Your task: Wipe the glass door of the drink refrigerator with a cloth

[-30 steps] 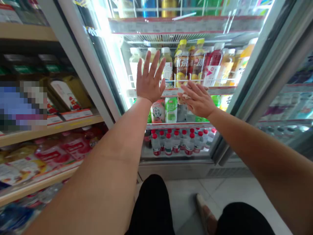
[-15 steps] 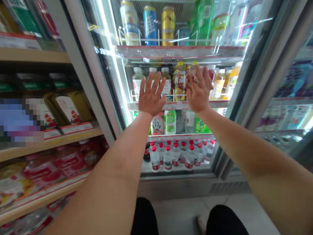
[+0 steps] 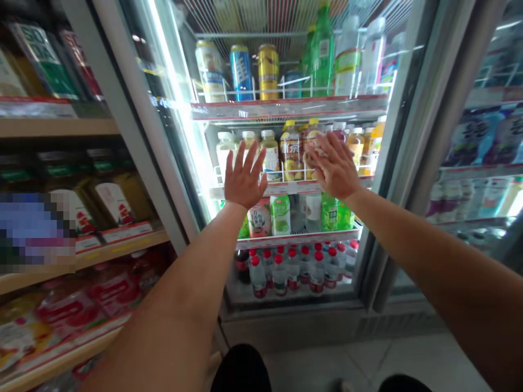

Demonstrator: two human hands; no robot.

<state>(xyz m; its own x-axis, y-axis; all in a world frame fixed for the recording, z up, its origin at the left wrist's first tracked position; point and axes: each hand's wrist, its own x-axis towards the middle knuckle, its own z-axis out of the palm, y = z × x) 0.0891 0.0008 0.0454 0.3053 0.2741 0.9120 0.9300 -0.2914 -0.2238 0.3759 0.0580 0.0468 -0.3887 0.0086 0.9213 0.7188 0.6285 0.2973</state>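
My left hand point(image 3: 245, 179) lies flat with fingers spread against the glass door point(image 3: 180, 174) of a lit drinks cooler. To its right, my right hand point(image 3: 340, 170) presses a crumpled, light brownish cloth point(image 3: 312, 155) on the same glass; most of the cloth is hidden under the fingers. Behind the glass, near both hands, stand bottles with white caps point(image 3: 268, 152) and a yellow-capped tea bottle point(image 3: 290, 149). Below them are a green-and-white carton point(image 3: 280, 214) and several red-capped water bottles point(image 3: 293, 269).
Cans point(image 3: 241, 72) and a green bottle point(image 3: 322, 51) occupy the upper cooler shelf. On the left are wooden shelves point(image 3: 53, 126) with juice bottles point(image 3: 108, 190). A metal door frame point(image 3: 439, 125) and another cooler bay are on the right. Tiled floor point(image 3: 327, 354) lies below.
The camera view has shifted, so the cooler shelves sit lower in the picture. My right hand has slid and tilted slightly with the cloth. My left hand stays spread on the glass.
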